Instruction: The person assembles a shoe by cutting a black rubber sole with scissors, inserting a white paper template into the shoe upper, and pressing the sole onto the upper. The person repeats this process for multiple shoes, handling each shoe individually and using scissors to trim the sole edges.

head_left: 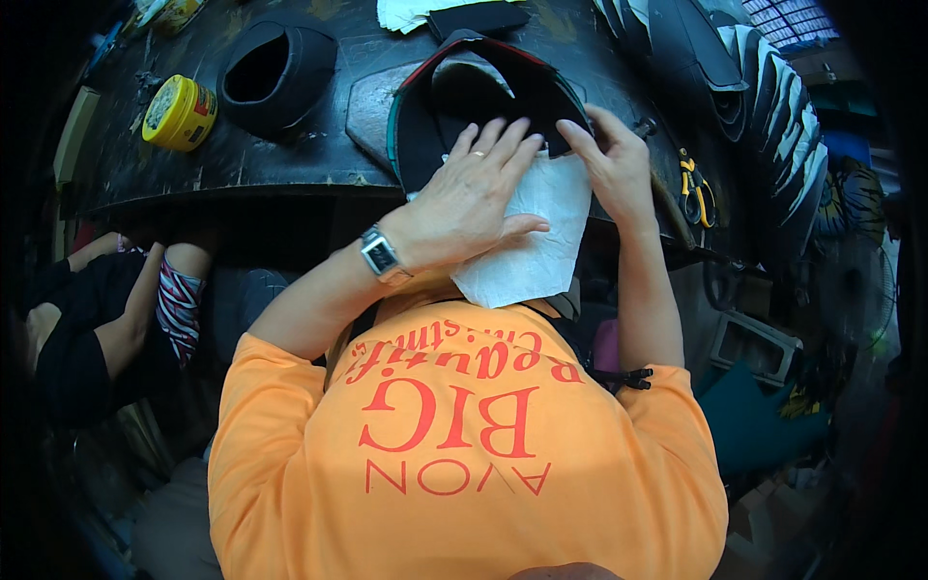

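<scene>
A curved black padded piece [414, 159] with layered red and teal edges stands partly folded over near the table's front edge. Against its near side lies a crinkled white sheet [541, 256], hanging down toward my body. My left hand [469, 198] rests palm down over the sheet, fingers stretched out flat onto the black inside. At the right rim, my right hand [614, 159] has its thumb and fingers closed on the black piece's edge; the fingertips on the far side are partly hidden. Beneath the piece, a grey slab with angled corners [372, 106] shows.
A yellow tub [181, 114] and a rounded black hollow piece [278, 77] stand on the dark table to the left. Yellow-handled pliers [695, 190] lie at the right. Stacked black pieces with white edges [788, 145] fill the far right. Another person's arm [135, 300] is at left.
</scene>
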Demonstrator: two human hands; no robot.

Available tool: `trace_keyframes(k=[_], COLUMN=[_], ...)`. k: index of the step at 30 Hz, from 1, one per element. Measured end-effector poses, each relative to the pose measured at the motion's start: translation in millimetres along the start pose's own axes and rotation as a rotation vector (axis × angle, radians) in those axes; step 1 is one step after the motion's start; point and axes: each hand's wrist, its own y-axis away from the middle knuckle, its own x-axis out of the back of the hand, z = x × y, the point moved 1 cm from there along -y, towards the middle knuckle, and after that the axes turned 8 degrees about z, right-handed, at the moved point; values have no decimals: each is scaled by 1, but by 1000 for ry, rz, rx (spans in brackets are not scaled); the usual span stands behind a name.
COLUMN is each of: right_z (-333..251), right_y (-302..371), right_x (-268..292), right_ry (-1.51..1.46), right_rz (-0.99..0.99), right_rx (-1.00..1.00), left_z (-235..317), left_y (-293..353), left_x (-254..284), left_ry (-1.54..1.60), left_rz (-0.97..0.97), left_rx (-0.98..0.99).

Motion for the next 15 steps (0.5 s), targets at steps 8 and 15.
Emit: trace_keyframes(k=[8,15], right_z=[5,10], right_y=[-7,13], right_x=[-16,28], right_ry=[104,149], right_rz=[87,157], right_rx=[-15,80], left_z=[-9,-40], left_y=[6,2], left_x=[-11,60], left_ry=[-110,397], left_rz=[144,340], left_rx=[-16,-89])
